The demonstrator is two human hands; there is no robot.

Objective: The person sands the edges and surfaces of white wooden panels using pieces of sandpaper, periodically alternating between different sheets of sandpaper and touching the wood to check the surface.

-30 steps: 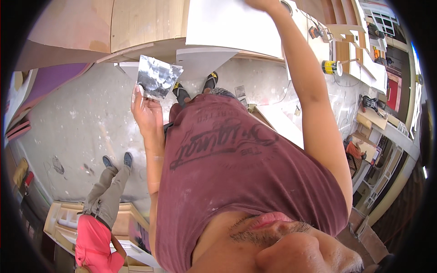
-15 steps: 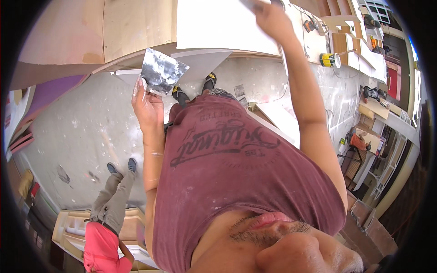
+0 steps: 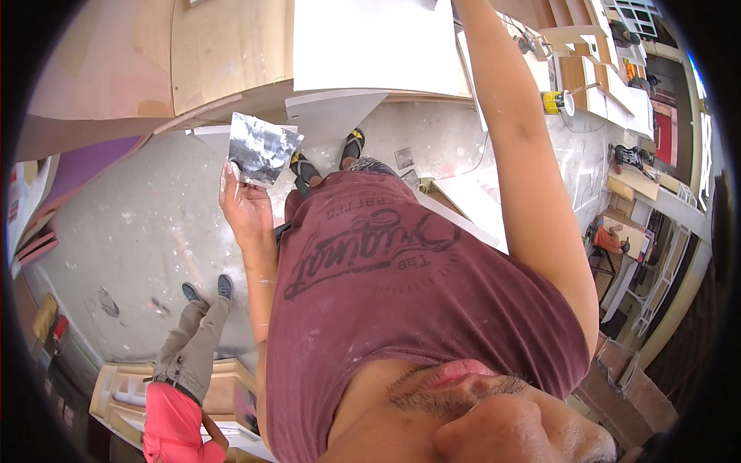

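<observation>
Grey-white smeared plate (image 3: pixel 262 150), one, at ten o'clock, pinched in the left hand (image 3: pixel 248 208); right hand, just slipped beyond my view's one-o'clock edge near the white panel (image 3: pixel 370 46) at twelve, grip untellable, leaving me blind to its work.

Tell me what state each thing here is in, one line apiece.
Square sheet: smeared white, held near one corner
Left hand: closed on that sheet
Right hand: outside the picture
White panel: lying flat
Sandals: worn
Yellow-and-black can: lid unclear
Person in pink shirt: standing
</observation>
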